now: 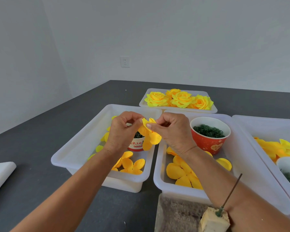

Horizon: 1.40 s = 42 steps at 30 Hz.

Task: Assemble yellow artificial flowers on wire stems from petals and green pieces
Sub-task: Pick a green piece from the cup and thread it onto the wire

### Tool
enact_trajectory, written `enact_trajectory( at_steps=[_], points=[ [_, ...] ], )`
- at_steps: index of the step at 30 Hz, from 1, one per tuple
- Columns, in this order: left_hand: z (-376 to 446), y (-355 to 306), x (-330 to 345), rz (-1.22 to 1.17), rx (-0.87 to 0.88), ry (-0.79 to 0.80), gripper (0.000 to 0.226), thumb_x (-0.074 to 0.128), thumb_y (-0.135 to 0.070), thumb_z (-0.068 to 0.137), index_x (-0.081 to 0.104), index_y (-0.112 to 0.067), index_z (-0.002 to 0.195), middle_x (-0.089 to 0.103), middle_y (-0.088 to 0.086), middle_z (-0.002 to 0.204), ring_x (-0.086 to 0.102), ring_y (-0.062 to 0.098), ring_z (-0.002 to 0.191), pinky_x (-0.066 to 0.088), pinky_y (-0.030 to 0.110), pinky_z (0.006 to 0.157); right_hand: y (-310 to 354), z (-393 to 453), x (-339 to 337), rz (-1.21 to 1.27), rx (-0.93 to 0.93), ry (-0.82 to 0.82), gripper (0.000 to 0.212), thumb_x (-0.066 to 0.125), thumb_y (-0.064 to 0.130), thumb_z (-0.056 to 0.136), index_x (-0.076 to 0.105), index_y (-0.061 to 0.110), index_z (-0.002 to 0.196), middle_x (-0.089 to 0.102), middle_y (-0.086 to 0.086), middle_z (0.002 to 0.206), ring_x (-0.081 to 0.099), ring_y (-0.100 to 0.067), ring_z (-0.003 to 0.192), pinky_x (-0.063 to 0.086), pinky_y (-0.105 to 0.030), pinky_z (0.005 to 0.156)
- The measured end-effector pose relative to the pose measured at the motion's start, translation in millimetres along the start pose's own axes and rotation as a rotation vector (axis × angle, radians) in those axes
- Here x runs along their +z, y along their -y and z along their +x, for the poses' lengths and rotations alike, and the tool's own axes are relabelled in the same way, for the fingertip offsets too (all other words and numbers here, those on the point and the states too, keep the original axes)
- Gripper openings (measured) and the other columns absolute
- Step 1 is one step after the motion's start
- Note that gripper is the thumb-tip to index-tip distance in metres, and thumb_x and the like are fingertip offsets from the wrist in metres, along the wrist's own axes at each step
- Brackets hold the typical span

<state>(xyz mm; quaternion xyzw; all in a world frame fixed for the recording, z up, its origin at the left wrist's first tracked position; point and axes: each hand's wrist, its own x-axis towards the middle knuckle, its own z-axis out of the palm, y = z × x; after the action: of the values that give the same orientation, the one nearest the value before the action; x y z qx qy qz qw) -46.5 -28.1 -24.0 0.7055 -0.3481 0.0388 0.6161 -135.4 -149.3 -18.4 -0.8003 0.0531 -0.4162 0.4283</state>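
Note:
Both hands are raised over the two front bins and share one yellow petal piece (149, 135). My left hand (122, 131) pinches its upper left edge, and my right hand (172, 129) pinches its top right with thumb and forefinger. The petals hang down between the hands. Loose yellow petal pieces (132, 164) lie in the left white bin (69, 156), and more petal pieces (179, 171) lie in the middle bin (157, 181). A red cup of green rings (209, 131) stands in the middle bin. A wire stem (231, 192) stands upright in a foam block (213, 220) at the bottom right.
Finished yellow flowers (179, 98) fill a white tray (177, 110) at the back. A second red-and-white cup (136, 145) sits behind my hands. At the right, another bin (261, 131) holds yellow petals and a white cup. A white object (0, 173) lies at the left edge.

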Motion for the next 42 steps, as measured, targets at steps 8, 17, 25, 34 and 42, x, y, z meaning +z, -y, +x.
enact_trajectory(
  at_steps=[8, 17, 25, 34, 42],
  points=[
    [-2.0, -8.5, -0.2, -0.165, -0.205, 0.149, 0.050, 0.063, -0.047, 0.072, 0.066, 0.003, 0.069, 0.057, 0.009, 0.054, 0.051, 0.011, 0.049, 0.042, 0.018, 0.049, 2.8, -2.7, 2.3, -0.058, -0.123, 0.021, 0.030, 0.085, 0.010, 0.063, 0.058, -0.004, 0.059, 0.050, -0.001, 0.056, 0.038, -0.002, 0.051, 0.034, -0.012, 0.049],
    [0.5, -3.6, -7.8, -0.523, -0.319, 0.241, 0.016, 0.065, -0.017, 0.076, 0.068, -0.002, 0.080, 0.071, 0.013, 0.072, 0.070, 0.021, 0.066, 0.057, 0.024, 0.060, -4.3, 2.4, -1.8, 0.093, -0.003, 0.228, 0.007, 0.073, 0.001, 0.076, 0.072, -0.004, 0.081, 0.066, -0.022, 0.077, 0.059, -0.030, 0.069, 0.050, -0.032, 0.066],
    [-0.2, -3.7, -5.0, -0.512, -0.334, 0.270, 0.014, 0.070, -0.016, 0.068, 0.069, -0.006, 0.078, 0.072, 0.010, 0.075, 0.070, 0.021, 0.070, 0.057, 0.024, 0.064, -5.3, 3.6, -3.5, 0.071, 0.050, 0.131, 0.011, 0.079, 0.004, 0.071, 0.069, 0.003, 0.068, 0.064, -0.001, 0.063, 0.056, -0.005, 0.057, 0.046, -0.017, 0.056],
    [4.2, -7.5, -7.8, -0.611, -0.447, 0.198, 0.014, 0.055, 0.015, 0.080, 0.062, 0.002, 0.080, 0.071, 0.008, 0.071, 0.070, 0.018, 0.068, 0.058, 0.023, 0.063, -2.2, 6.7, -5.4, 0.358, 0.284, 0.098, 0.004, 0.069, 0.005, 0.081, 0.067, 0.005, 0.076, 0.063, -0.007, 0.068, 0.057, -0.009, 0.061, 0.050, -0.023, 0.063],
    [5.2, -5.6, -5.4, -0.546, -0.438, 0.057, 0.019, 0.060, 0.013, 0.079, 0.062, -0.002, 0.068, 0.069, 0.006, 0.066, 0.069, 0.016, 0.066, 0.057, 0.021, 0.059, -5.7, 9.1, -2.3, 0.210, 0.373, -0.030, 0.016, 0.056, 0.010, 0.092, 0.056, 0.013, 0.076, 0.065, -0.005, 0.072, 0.059, -0.006, 0.057, 0.042, -0.015, 0.052]
  ],
)
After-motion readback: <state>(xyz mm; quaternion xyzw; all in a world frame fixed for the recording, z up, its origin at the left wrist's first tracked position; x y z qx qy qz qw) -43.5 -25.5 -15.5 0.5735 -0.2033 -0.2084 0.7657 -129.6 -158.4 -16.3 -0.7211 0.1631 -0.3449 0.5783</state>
